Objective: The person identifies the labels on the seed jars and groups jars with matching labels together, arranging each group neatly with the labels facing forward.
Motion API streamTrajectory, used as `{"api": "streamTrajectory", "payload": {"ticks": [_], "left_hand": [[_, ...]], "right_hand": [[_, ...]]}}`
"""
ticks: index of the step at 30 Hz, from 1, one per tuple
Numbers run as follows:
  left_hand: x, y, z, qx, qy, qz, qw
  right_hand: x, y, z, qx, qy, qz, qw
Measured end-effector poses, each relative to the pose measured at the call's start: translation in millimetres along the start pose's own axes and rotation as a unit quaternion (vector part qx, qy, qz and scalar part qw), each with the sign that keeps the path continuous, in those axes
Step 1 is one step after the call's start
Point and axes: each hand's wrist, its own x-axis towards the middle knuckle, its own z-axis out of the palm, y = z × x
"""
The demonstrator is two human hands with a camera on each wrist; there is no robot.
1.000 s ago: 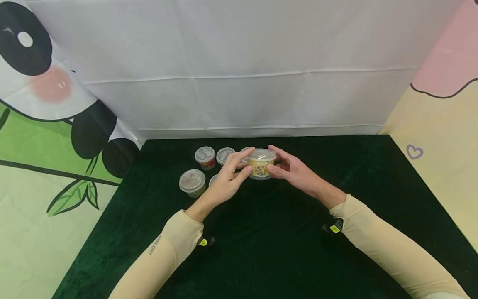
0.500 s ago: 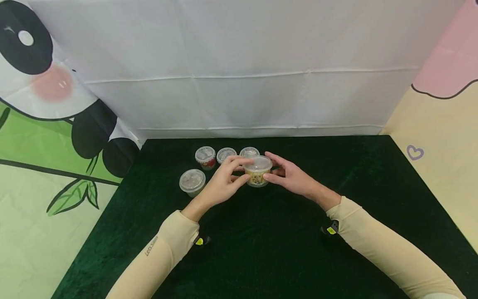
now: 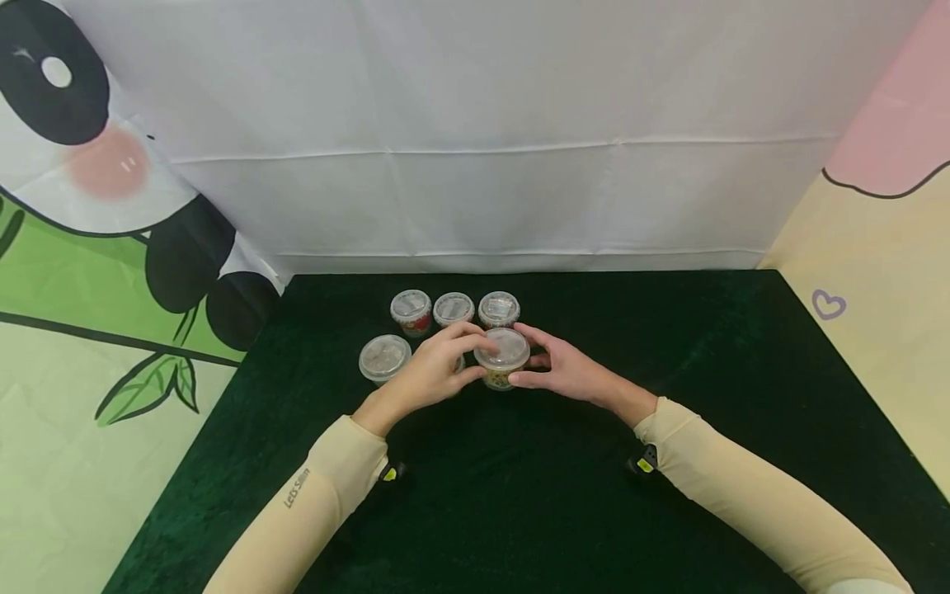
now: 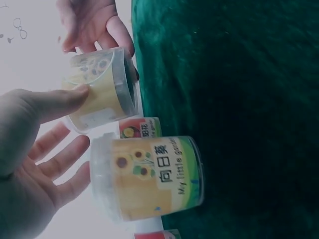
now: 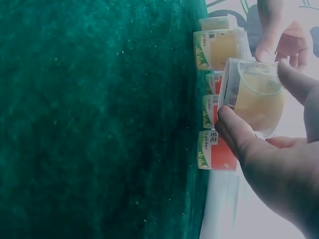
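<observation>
A clear lidded plastic tub [image 3: 507, 350] with a yellow sunflower label is between both hands, near the middle of the dark green cloth. My right hand [image 3: 567, 373] grips its right side, with the thumb in front and fingers behind. My left hand [image 3: 434, 369] holds it from the left, index finger across the lid and thumb at the side. In the left wrist view, the held tub [image 4: 99, 102] is tilted, and a second sunflower tub [image 4: 149, 181] stands below it. The right wrist view shows the held tub [image 5: 259, 99] over the row of others.
Three lidded tubs stand in a back row: left [image 3: 411, 311], middle [image 3: 454, 308] and right [image 3: 500, 308]. A larger tub [image 3: 384, 358] stands front left. Another tub is mostly hidden behind my left hand. A white cloth backdrop [image 3: 475, 206] rises behind the table.
Both hands have brought the sunflower tub toward me, down and slightly left. The right-hand tub of the back row has come into full view.
</observation>
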Motion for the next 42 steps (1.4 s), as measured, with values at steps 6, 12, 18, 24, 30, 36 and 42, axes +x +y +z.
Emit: {"api": "streamTrajectory", "payload": {"ticks": [6,12,18,24,30,36,42], "left_hand": [[-3.4,-3.0,0.3,0.008,-0.015,0.019,0.9997],[-6.3,-5.9,2.2,0.022,-0.031,0.029,0.9989],[-7.4,-7.6,4.1,0.039,-0.04,0.021,0.9982],[-10.3,-8.6,4.1,0.051,-0.063,0.017,0.9966],[-12.9,-10.0,4.5,0.056,-0.061,0.013,0.9965],[-13.3,-12.5,6.7,0.052,-0.051,0.021,0.9971],[-10.8,-11.6,6.0,0.051,-0.064,0.023,0.9964]], "right_hand": [[1,4,5,0.003,-0.006,0.016,1.0],[0,5,11,0.016,-0.008,0.008,1.0],[3,6,14,0.011,-0.006,0.01,1.0],[6,9,20,0.011,-0.023,0.012,1.0],[8,12,24,0.024,-0.024,0.008,0.999],[7,12,22,0.034,-0.023,0.017,0.999],[6,8,16,0.018,-0.031,0.036,0.999]]}}
